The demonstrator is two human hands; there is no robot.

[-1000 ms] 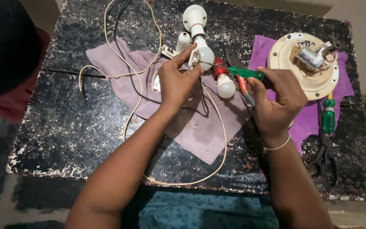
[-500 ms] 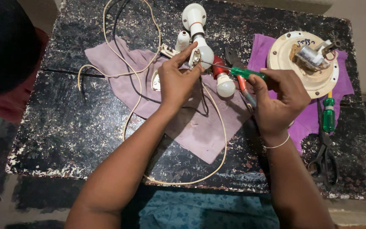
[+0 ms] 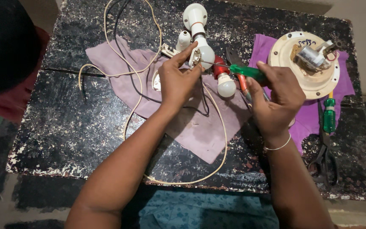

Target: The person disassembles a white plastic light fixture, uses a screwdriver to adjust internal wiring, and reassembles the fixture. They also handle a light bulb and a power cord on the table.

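Screwdriver (image 3: 244, 71) tip nearer the socket (image 3: 196, 57) between left fingers (image 3: 189, 48).

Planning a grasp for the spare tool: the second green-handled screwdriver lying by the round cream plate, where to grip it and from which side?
Grip the green-handled screwdriver across its thick green handle, coming straight down from above. It lies flat on the black table, shaft pointing at the round cream plate, with that end hidden under the plate's rim. Black scissors lie close on its near side, so a side approach looks cramped.

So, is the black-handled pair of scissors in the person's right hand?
No, the scissors lie on the table while the right hand holds a green-handled screwdriver.
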